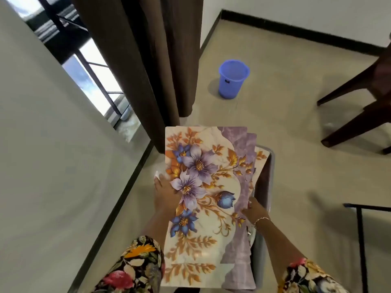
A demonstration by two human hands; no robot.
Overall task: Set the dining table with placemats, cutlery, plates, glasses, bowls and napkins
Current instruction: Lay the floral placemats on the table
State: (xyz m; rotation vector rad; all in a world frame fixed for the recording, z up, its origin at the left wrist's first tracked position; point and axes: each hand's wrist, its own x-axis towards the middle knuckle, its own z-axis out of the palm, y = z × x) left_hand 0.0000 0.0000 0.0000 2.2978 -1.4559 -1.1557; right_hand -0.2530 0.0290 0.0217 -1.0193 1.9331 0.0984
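Both forearms reach forward. We note the right hand (254, 210) pinching the right edge of the placemats (196, 187), fingers curled round it. The left hand (166, 194) lies along the left edge, fingers stretched, its thumb side covered by the top mat; whether it grips, we cannot tell. The fanned stack sits between both hands, above a grey bin (271, 166) that is mostly hidden beneath it. The near end of the stack is cut off by the frame.

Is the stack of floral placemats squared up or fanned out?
Fanned out: the stack of floral purple-and-orange placemats shows staggered purple edges at its upper right. The left hand and right hand hold its sides.
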